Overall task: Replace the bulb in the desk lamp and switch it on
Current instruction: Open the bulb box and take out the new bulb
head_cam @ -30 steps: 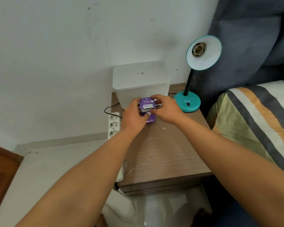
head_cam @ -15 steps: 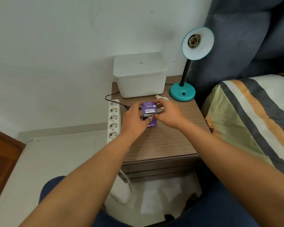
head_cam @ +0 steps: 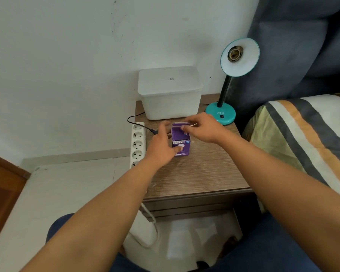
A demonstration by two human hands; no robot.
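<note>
A small purple bulb box (head_cam: 182, 143) stands upright on the wooden bedside table (head_cam: 200, 173). My left hand (head_cam: 161, 146) grips its left side. My right hand (head_cam: 202, 127) pinches the flap at the top of the box, which is lifted open. The teal desk lamp (head_cam: 221, 114) stands at the table's back right; its shade (head_cam: 240, 55) faces me with a bare socket and no bulb in it. A rocker switch sits on the lamp's base. An old bulb is mostly hidden behind my right hand.
A white lidded plastic container (head_cam: 170, 93) stands at the back of the table. A white power strip (head_cam: 137, 144) lies along the table's left edge, with a black cord (head_cam: 133, 118) and plug lying by it. A striped bed (head_cam: 306, 138) is to the right.
The box has come nearer the table's middle, away from the container, and its top flap is now lifted by my right hand. The camera has tilted and moved back.
</note>
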